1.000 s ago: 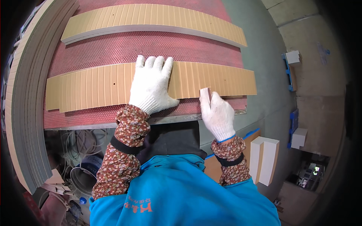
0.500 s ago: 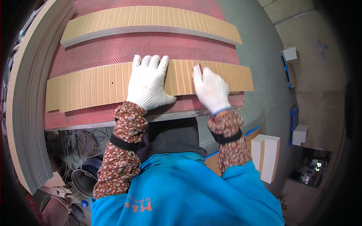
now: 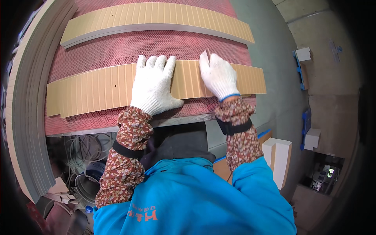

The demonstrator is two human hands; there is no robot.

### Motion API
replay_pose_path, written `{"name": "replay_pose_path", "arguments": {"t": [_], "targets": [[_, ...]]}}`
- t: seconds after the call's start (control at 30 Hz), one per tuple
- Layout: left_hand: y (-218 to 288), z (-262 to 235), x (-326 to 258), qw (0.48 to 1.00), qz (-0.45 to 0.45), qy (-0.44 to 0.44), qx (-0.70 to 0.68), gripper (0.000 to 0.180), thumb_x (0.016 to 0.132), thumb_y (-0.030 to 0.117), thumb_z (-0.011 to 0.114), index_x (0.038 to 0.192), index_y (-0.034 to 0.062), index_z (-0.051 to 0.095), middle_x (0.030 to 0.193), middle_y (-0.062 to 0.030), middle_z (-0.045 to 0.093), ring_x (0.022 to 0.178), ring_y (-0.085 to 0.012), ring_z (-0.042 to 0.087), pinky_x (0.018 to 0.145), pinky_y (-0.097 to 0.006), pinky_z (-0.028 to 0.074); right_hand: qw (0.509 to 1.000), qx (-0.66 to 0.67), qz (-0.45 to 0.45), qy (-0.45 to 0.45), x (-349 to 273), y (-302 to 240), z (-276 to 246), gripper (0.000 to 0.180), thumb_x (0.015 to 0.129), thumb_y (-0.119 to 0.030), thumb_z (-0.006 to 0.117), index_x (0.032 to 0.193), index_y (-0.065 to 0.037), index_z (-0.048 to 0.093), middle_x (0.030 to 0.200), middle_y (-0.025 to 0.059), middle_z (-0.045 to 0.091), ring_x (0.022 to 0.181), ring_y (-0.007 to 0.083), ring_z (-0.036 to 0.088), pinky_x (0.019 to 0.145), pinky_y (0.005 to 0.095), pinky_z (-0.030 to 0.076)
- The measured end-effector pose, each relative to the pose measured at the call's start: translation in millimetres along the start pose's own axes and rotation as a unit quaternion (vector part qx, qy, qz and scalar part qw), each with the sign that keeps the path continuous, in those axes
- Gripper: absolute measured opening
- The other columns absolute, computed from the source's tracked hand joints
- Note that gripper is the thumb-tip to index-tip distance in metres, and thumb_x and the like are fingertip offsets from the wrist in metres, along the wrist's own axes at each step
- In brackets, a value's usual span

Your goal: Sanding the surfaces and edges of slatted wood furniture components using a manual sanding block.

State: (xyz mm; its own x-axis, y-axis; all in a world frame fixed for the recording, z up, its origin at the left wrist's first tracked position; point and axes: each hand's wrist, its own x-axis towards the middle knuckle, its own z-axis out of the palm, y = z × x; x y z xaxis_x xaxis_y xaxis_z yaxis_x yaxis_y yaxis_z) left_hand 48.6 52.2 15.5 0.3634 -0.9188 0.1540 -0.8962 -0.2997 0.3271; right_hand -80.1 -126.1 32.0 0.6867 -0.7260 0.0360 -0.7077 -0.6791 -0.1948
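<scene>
The left hand (image 3: 154, 84), spread wide, is seemingly steadying the grooved strip (image 3: 98, 92) beneath; beside it, the right hand (image 3: 219, 76) is gripping a small block (image 3: 208, 51), any stroke needing firm support.

1. Everything here is pointing to a workshop.
2. Many boards (image 3: 29, 117) are forming a stack at the left.
3. Strips (image 3: 98, 92) are lying on a red mat (image 3: 156, 45).
4. Hoses or cables (image 3: 92, 147) are tangling near a bucket (image 3: 87, 187) below.
5. Work gloves (image 3: 152, 86) are covering both hands (image 3: 219, 76).

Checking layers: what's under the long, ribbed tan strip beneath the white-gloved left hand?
A second tan strip peeks out at the left end; red mesh surface shows around; the rest is covered.
</scene>
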Motion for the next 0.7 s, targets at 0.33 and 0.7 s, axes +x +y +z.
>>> {"name": "replay_pose_path", "arguments": {"t": [0.33, 0.7], "targets": [[-3, 2, -4, 1.000, 0.005, 0.021, 0.003, 0.117, 0.060, 0.057, 0.091, 0.153, -0.0017, 0.053, 0.142, -0.0210, 0.061, 0.139, -0.0394, 0.054, 0.128, -0.060, 0.028, 0.997, -0.062, -0.032, 0.016, -100, 10, 6, 0.045, 0.112, -0.043, 0.054, 0.090, -0.005, 0.063, 0.064, 0.0237, 0.068, 0.064, 0.0429, 0.074, 0.060, 0.0562, 0.059], [-3, 2, -3, 1.000, 0.007, 0.013, 0.005, 0.117, 0.060, 0.058, 0.091, 0.153, -0.0016, 0.053, 0.140, -0.0204, 0.061, 0.136, -0.0389, 0.055, 0.127, -0.060, 0.030, 0.999, 0.025, 0.013, 0.022, -133, 28, -7, 0.038, 0.111, -0.041, 0.061, 0.103, -0.005, 0.066, 0.072, 0.0228, 0.070, 0.070, 0.0445, 0.074, 0.062, 0.0574, 0.058]]}}
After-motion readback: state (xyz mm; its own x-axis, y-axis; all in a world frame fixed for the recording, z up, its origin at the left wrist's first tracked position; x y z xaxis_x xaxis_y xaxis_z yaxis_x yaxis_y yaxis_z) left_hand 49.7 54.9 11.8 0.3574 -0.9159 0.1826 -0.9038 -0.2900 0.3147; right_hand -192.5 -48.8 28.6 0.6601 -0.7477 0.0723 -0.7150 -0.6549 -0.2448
